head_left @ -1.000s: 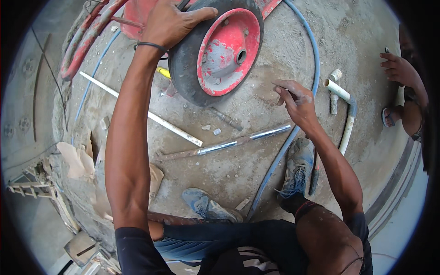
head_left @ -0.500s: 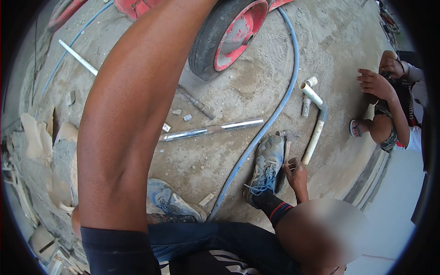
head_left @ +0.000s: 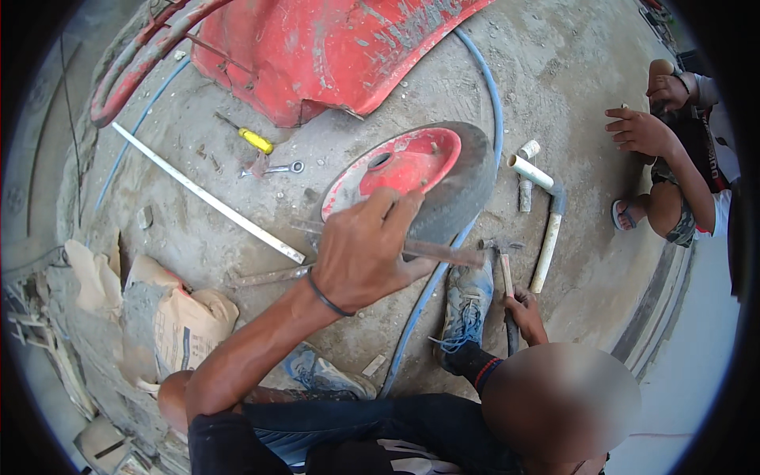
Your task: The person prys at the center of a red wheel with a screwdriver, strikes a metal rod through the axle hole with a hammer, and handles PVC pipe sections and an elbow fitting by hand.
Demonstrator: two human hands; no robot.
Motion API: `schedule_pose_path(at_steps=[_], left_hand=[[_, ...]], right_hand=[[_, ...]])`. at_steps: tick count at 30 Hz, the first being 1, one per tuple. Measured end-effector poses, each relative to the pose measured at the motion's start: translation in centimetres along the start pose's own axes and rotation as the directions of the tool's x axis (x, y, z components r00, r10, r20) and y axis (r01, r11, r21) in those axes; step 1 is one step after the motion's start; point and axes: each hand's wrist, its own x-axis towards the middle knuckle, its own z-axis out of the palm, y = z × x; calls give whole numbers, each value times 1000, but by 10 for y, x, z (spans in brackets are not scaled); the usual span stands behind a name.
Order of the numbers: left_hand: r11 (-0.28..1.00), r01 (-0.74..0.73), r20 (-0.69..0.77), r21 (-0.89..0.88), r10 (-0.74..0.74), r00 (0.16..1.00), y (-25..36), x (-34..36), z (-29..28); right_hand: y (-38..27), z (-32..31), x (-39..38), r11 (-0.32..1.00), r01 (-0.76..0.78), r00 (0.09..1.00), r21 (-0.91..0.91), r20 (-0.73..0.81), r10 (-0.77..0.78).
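My left hand [head_left: 368,249] is closed round a rusty metal rod [head_left: 447,252], held crosswise above the ground. Just beyond that hand lies a tilted wheel with a black tyre [head_left: 471,170] and a worn red rim [head_left: 431,154]; the hand hides its near side. Beside my right shoe, my right hand [head_left: 528,317] grips the handle of a hammer [head_left: 507,273]. The hammer's head points away from me, and its dark grip hangs below the fingers.
A dented red wheelbarrow tray [head_left: 317,55] lies beyond. A yellow screwdriver [head_left: 255,140], a spanner [head_left: 281,169], a white strip [head_left: 210,194] and a blue hose [head_left: 419,309] are on the ground. Jointed pipes [head_left: 548,237] lie right, near a seated person [head_left: 673,166]. A paper sack [head_left: 194,324] stands left.
My left hand has come back into view with the rod in it. The wheel now lies nearer and tilted differently. More of the red tray shows. My right hand stays by the shoe.
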Motion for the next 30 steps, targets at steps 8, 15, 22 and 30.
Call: schedule_pose_path(at_steps=[8, 15, 22, 30], left_hand=[[914, -333, 345, 232, 243, 907, -25, -141, 70], [932, -249, 309, 264, 162, 937, -32, -154, 93], [940, -202, 306, 277, 113, 945, -30, -153, 99], [996, 83, 293, -28, -71, 953, -12, -137, 73]], right_hand=[[-69, -28, -48, 797, -102, 995, 596, 57, 85], [-72, -38, -57, 880, -9, 1000, 475, 22, -2], [-83, -26, -57, 924, -91, 995, 371, 80, 66], [-97, -33, -49, 930, -65, 996, 361, 74, 40]])
